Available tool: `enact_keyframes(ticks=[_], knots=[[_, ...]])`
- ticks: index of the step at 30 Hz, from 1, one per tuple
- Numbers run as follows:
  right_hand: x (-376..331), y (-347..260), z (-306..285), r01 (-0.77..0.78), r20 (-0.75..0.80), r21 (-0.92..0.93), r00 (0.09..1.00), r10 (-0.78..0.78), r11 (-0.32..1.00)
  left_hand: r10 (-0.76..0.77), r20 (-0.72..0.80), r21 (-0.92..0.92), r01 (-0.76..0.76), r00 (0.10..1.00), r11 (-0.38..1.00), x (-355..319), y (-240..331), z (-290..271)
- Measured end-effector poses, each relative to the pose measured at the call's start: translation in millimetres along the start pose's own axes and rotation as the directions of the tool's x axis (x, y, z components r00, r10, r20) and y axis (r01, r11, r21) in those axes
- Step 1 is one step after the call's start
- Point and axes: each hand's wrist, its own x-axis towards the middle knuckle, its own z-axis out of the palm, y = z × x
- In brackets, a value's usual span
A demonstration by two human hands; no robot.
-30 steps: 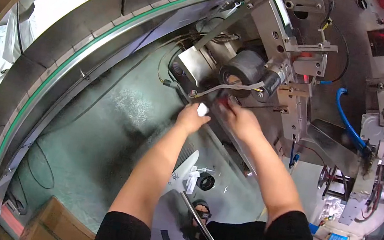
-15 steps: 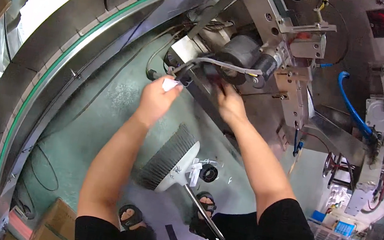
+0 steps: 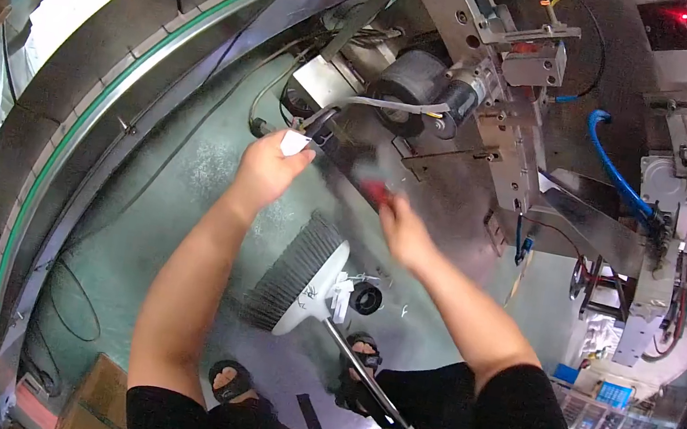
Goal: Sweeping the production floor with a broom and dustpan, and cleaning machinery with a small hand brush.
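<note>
Drawn back from the black, rounded machine cylinder (image 3: pixel 412 81) toward the person's body since the earlier frame, the right hand (image 3: pixel 405 234) had brought a short red-handled tool (image 3: pixel 376 191) with a blurred greyish end into plainer view, while the left hand (image 3: pixel 267 172) had kept nearly the same place beside the machine. Its thumb and fingers pinched a small, flat, white piece (image 3: pixel 294 144), probably paper, that stuck out past the fingertips. The right hand was closed round the red handle, its thumb along the near side. As far as the blur allowed, the tool's long axis slanted forward and leftward from the right fingers, so its greyish end pointed away from the body and somewhat toward the left hand's side. From the right hand, the white piece lay to the left and farther forward; a clear gap parted it from the tool. Just beyond the left fingertips ran a grey sleeved cable (image 3: pixel 391 107); whether they touched it could not be told. Both hands hung above the green-grey floor (image 3: pixel 140 237), near its edge along the machine's base, with a grey-bristled, white-headed broom (image 3: pixel 300 270) lying on that floor nearer the feet.
</note>
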Motion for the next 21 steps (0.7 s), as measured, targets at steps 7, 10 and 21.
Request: enact_keyframes(ticks=[7, 10, 21], knots=[[15.0, -9.7, -34.5, -0.022, -0.116, -0.113, 0.993, 0.009, 0.993, -0.043, 0.099, -0.023, 0.046, 0.994, 0.999, -4.9, -5.8, 8.9], [6.3, 8.6, -13.2, -0.247, 0.040, -0.105, 0.967, 0.252, 0.963, -0.017, 0.086, -0.026, 0.020, 0.996, 0.999, -8.2, -6.4, 5.8], [-48.1, 74.6, -20.4, -0.155, -0.048, -0.141, 0.988, 0.150, 0.978, -0.074, 0.096, -0.083, 0.082, 0.993, 0.993, -16.9, 3.5, 7.8]])
